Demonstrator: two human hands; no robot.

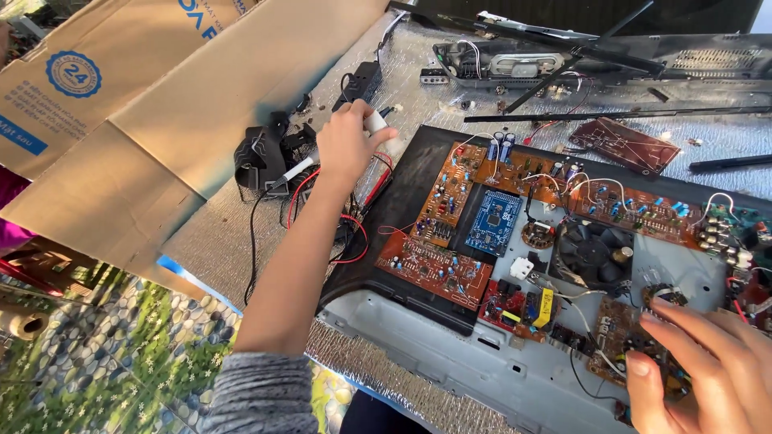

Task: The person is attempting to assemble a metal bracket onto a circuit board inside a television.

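The left hand (pixel 347 143) had its fingers (pixel 371 133) clamped on a white-handled tool (pixel 378 124), just beyond the far-left corner of the open chassis (pixel 450 354) on the counter (pixel 225 233). The right hand (pixel 708 370) lay with fingers (pixel 683 321) spread apart, resting on a small brown circuit board (pixel 615 333) at the chassis's near-right end. Red and black wires (pixel 354 233) trailed off the chassis's left edge, and a cardboard box (pixel 161 104) lay farther left.
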